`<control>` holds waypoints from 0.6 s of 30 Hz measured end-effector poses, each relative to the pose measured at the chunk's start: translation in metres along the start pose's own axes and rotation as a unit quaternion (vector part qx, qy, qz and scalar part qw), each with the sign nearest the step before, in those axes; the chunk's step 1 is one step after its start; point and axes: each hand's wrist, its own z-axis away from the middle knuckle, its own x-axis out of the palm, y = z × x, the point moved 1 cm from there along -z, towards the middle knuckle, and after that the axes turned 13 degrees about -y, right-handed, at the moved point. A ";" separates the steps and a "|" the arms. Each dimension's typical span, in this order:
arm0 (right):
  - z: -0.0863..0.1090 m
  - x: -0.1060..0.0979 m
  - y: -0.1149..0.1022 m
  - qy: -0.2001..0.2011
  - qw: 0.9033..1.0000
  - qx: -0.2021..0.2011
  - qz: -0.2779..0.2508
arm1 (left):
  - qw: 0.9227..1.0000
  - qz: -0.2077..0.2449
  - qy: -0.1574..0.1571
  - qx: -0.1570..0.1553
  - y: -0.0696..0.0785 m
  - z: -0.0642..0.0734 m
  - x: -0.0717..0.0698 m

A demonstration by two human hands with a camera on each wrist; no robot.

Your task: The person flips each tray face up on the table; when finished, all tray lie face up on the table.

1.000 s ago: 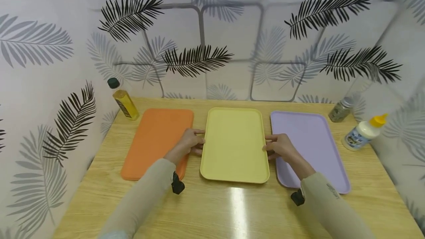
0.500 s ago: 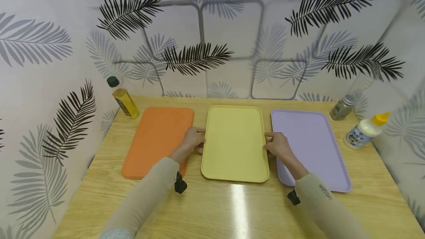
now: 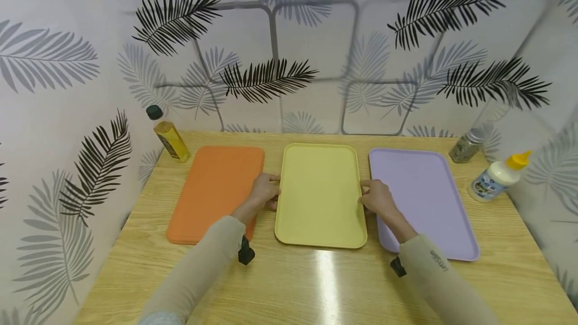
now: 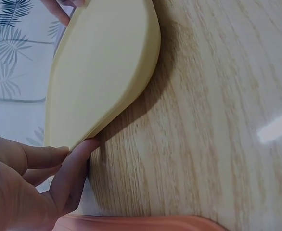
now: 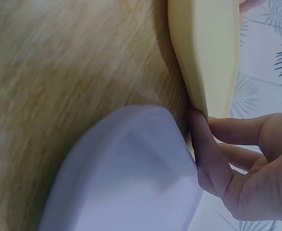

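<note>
A yellow rectangular tray (image 3: 321, 194) lies in the middle of the table between two other trays. My left hand (image 3: 265, 189) pinches its left rim; in the left wrist view the thumb and fingers (image 4: 76, 166) meet on either side of the edge. At the opposite rim, my right hand (image 3: 377, 197) does the same, and the right wrist view shows fingers (image 5: 211, 154) curled at the tray's edge. Beneath my left forearm is an orange tray (image 3: 217, 184). A purple tray (image 3: 420, 189) lies partly under my right hand and wrist.
Back left stands a bottle of yellow oil (image 3: 170, 140) with a dark green cap. On the right are a small glass jar (image 3: 465, 147) and a white bottle (image 3: 489, 182) with a yellow nozzle. Patterned walls (image 3: 316, 109) border the wooden table (image 3: 280, 285) at the back and sides.
Both hands keep their hold on the yellow tray's rims. The right wrist has shifted slightly left and the left wrist slightly right; the trays and bottles look nearly unchanged.
</note>
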 end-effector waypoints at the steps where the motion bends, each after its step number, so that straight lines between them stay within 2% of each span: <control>1: 0.000 0.000 0.000 0.005 1.000 -0.002 0.015 | 1.000 -0.002 0.001 0.002 0.000 0.000 0.000; 7: -0.001 0.002 -0.002 0.020 0.996 -0.013 0.088 | 0.999 -0.031 0.008 0.014 -0.001 -0.001 0.001; 11: -0.002 0.003 -0.004 0.013 0.995 -0.010 0.103 | 0.999 -0.041 -0.003 0.025 -0.001 0.000 -0.001; 16: 0.001 -0.003 -0.007 -0.004 0.994 -0.004 0.111 | 0.999 -0.017 -0.023 0.039 -0.002 0.005 -0.007; 18: 0.004 -0.006 -0.008 -0.014 0.994 0.002 0.106 | 0.998 -0.020 -0.033 0.049 -0.004 0.007 -0.010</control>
